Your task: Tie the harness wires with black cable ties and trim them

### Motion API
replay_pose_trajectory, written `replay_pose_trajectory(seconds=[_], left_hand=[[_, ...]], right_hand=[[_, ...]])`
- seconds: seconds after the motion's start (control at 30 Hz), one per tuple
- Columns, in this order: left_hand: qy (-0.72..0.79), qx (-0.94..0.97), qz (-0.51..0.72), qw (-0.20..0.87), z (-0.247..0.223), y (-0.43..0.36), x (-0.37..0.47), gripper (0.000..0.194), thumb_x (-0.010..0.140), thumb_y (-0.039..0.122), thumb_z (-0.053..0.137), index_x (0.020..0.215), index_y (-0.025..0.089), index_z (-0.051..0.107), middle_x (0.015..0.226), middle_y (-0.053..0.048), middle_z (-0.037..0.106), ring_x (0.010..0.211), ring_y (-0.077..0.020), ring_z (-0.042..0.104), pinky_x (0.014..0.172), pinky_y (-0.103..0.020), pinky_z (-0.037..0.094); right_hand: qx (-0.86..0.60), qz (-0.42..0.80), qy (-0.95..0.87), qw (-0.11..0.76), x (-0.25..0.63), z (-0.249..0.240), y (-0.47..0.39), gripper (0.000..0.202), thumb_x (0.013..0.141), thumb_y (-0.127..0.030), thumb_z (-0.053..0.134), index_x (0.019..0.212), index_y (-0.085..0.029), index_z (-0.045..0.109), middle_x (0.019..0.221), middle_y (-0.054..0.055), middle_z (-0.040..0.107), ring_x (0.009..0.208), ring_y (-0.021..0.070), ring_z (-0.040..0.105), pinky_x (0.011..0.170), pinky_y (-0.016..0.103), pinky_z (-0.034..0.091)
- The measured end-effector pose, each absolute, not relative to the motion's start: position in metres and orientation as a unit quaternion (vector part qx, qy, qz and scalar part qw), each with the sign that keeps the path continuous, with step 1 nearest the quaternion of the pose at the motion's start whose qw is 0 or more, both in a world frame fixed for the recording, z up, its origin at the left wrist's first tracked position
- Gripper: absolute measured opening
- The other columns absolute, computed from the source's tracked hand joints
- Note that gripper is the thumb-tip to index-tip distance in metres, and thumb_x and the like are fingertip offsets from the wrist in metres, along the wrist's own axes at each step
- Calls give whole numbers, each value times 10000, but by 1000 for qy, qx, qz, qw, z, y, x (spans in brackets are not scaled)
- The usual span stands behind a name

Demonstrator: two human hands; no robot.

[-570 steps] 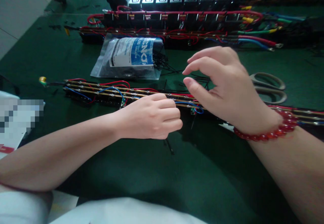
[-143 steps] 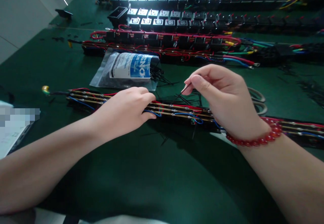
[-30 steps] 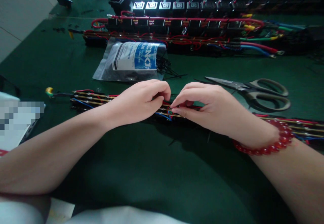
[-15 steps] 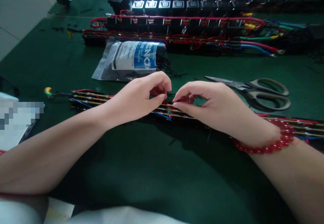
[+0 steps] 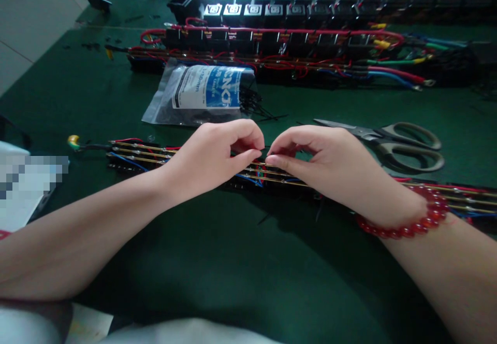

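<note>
My left hand [image 5: 223, 152] and my right hand [image 5: 320, 152] meet over a long wired strip [image 5: 142, 153] with brass-coloured rods and red and blue wires. Thumb and forefinger of each hand are pinched together, the fingertips a small gap apart. A thin black cable tie [image 5: 265, 150] shows between them, mostly hidden by the fingers. Just behind my left hand lies an open plastic bag [image 5: 190, 87] with black cable ties poking out. Scissors [image 5: 411, 147] rest behind my right wrist, their blades pointing left.
Other wired strips [image 5: 287, 64] with red, blue and green leads lie across the back of the green table [image 5: 233, 271]. Behind them stand rows of black square housings [image 5: 254, 10]. A white item [image 5: 23, 194], partly blurred out, sits at the left edge.
My left hand has lowered slightly toward the strip, and its fingertips are a little nearer my right hand's. Both pinches stay closed. The view has shifted slightly.
</note>
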State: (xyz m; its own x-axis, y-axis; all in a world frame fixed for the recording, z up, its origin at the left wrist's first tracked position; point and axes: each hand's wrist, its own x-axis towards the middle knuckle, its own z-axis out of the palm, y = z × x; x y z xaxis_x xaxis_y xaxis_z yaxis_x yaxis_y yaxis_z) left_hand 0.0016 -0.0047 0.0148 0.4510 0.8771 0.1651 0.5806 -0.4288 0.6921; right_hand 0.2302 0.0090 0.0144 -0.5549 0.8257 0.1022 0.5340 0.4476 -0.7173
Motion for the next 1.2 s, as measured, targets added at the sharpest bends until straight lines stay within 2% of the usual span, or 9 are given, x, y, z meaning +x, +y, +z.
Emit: replay_pose_trajectory(seconds=[0.2, 0.63, 1.2], left_hand=[[437, 823, 256, 257, 10, -5, 2, 96, 960, 150, 655, 970, 177, 746, 922, 10, 762, 777, -107, 685, 698, -204, 518], [423, 840, 238, 243, 10, -7, 3, 90, 975, 132, 670, 995, 167, 750, 921, 19, 758, 798, -104, 676, 717, -203, 484], [436, 841, 234, 218, 5, -8, 4, 118, 984, 176, 620, 996, 183, 737, 943, -3, 772, 814, -135, 693, 692, -243, 452]], right_hand=[[-412, 306, -827, 230, 231, 14, 9, 128, 972, -289, 705, 952, -211, 805, 852, 16, 775, 723, 166, 652, 623, 302, 464], [-412, 316, -822, 234, 231, 12, 10, 98, 949, -289, 738, 924, -211, 792, 833, -7, 777, 716, 140, 669, 629, 263, 489], [-411, 318, -827, 215, 229, 18, 10, 125, 941, -334, 691, 892, -242, 760, 837, 18, 789, 737, 197, 703, 656, 329, 519]])
